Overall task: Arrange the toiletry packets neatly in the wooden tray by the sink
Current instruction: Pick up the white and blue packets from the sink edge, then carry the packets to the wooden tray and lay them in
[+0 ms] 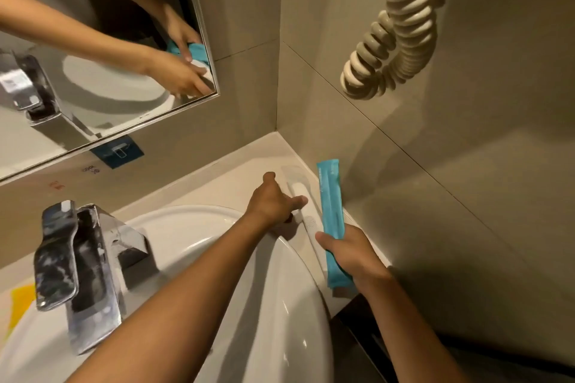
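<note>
1. Landmark: the white sink (236, 274). All places below are given from it.
2. Blue packet (331, 205): long, flat and narrow, standing on a slant just right of the sink rim, its far end pointing toward the wall corner. We judge it light and thin, likely a crinkly film that flexes along its length and may slip under a loose pinch. Best taken near one end, or at the middle if it has to stay straight.
3. White packet (303, 196): long and pale, partly see-through, lying on the counter (230, 174) between the sink rim and the blue packet. Likely just as light; something stiffer seems to sit inside, though we cannot tell what.
4. Right hand (351, 255): closed around the near end of the blue packet, thumb across its face, the other fingers behind it. Firm hold, packet clear of the counter over most of its length.
5. Left hand (273, 199): stretched past the sink rim, half open, fingertips on or at the white packet. We cannot tell whether it pinches or only presses.
6. Wooden tray: not in view. A dark edge right of the sink, below the right hand, is too obscured to name.
7. Tap (77, 270) stands left on the sink, clear of both hands.
</note>
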